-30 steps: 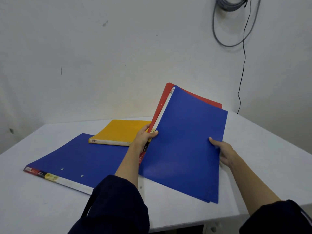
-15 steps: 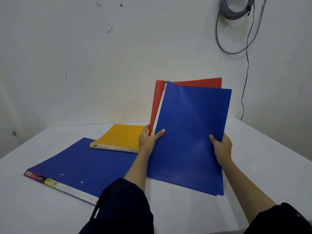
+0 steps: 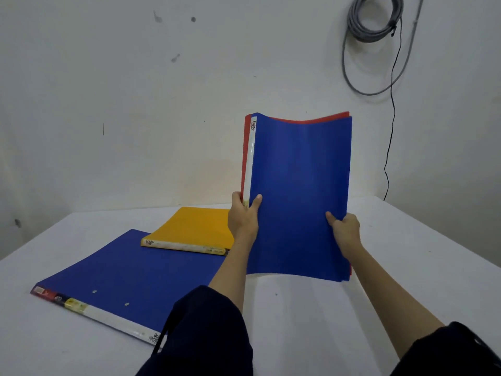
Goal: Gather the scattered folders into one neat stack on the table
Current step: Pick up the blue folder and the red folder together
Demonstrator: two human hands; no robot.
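Note:
I hold a blue folder (image 3: 298, 191) upright, with a red folder (image 3: 247, 147) pressed behind it so only its left and top edges show. My left hand (image 3: 242, 217) grips their spine side; my right hand (image 3: 344, 230) grips the opposite edge. Their bottom edge stands near the white table (image 3: 406, 253). A yellow folder (image 3: 195, 230) lies flat to the left, behind my left hand. A second, larger blue folder (image 3: 130, 275) lies flat at the front left, its white spine toward me, partly under my left sleeve.
The table stands in a corner of white walls. A coil of grey cable (image 3: 375, 20) hangs on the wall at the upper right, and a thin black wire (image 3: 390, 137) drops from it to the table's far right corner.
Both hands have raised the blue and red folders from a tilted lean to nearly upright and squared them, so the red one is now almost hidden behind the blue.

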